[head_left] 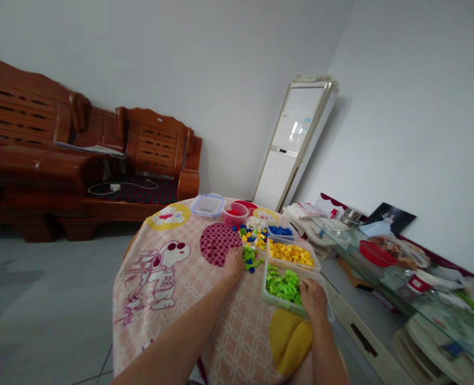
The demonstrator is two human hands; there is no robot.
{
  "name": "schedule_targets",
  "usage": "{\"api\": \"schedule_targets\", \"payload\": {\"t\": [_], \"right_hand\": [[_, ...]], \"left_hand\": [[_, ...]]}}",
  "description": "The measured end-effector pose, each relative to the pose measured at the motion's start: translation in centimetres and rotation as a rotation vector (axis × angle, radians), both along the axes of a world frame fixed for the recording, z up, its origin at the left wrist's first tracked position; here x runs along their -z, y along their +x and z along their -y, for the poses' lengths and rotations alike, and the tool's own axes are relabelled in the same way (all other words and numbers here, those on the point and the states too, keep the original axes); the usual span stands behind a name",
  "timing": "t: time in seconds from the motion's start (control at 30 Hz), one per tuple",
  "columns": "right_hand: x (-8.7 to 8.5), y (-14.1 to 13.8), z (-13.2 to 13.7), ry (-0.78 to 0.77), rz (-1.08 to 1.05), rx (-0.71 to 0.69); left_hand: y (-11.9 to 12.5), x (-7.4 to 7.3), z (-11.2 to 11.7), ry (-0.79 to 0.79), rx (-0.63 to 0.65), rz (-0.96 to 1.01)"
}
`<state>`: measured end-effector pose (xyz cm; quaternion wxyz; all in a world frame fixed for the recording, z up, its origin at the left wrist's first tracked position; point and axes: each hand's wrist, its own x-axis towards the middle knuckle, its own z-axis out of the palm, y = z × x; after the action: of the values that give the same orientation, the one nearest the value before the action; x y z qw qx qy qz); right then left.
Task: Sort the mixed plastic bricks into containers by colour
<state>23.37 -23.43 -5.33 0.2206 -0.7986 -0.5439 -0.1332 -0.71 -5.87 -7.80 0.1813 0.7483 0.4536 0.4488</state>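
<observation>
At the left edge of a loose pile of mixed bricks, my left hand [234,263] rests low with its fingers curled together beside green toy bricks [251,256]. Anything between those fingers is hidden. My right hand [313,297] is over the right side of a clear plastic box [265,295] of green bricks [282,283], its fingers closed too. What they hold, if anything, is too small to make out. Behind that box stand a box of yellow bricks [290,252] and one of blue bricks [280,230]. White bricks [256,223] lie loose behind the mixed pile.
A round tub [235,213] with red pieces and a clear blue-rimmed lid [208,205] sit at the back of the round table, on a patterned tablecloth [196,289]. To the right is a cluttered glass-topped cabinet [397,289]. A wooden sofa [156,144] stands behind left.
</observation>
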Motion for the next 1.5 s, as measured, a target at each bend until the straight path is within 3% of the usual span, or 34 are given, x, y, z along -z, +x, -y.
{"api": "schedule_targets", "payload": {"t": [0.1, 0.4, 0.67, 0.8, 0.87, 1.0, 1.27, 1.37, 1.5], "right_hand": [[0.2, 0.2, 0.0, 0.006, -0.003, -0.004], [0.0, 0.0, 0.1, -0.004, 0.031, 0.011], [0.2, 0.2, 0.0, 0.002, 0.009, 0.008], [0.2, 0.4, 0.0, -0.005, 0.011, 0.001], [0.2, 0.4, 0.1, -0.004, 0.012, -0.003], [0.2, 0.3, 0.1, 0.001, 0.004, 0.001], [0.4, 0.4, -0.1, 0.006, 0.001, 0.022], [0.5, 0.5, -0.1, -0.001, -0.006, 0.021], [0.5, 0.6, 0.0, -0.018, 0.0, 0.014]], "left_hand": [[-0.3, 0.1, -0.2, -0.01, 0.03, -0.041], [-0.8, -0.6, 1.4, 0.022, -0.026, 0.127], [2.0, -1.5, 6.5, 0.187, 0.356, 0.208], [2.7, -1.2, 7.5, 0.247, 0.514, 0.15], [2.7, -0.9, 7.2, 0.247, 0.49, 0.14], [2.2, -0.4, 5.6, 0.178, 0.268, 0.152], [0.6, 0.7, -0.2, 0.009, -0.122, 0.199], [0.4, 0.5, -1.4, -0.023, -0.112, 0.112], [0.4, -0.4, -1.4, -0.01, 0.037, -0.059]]}}
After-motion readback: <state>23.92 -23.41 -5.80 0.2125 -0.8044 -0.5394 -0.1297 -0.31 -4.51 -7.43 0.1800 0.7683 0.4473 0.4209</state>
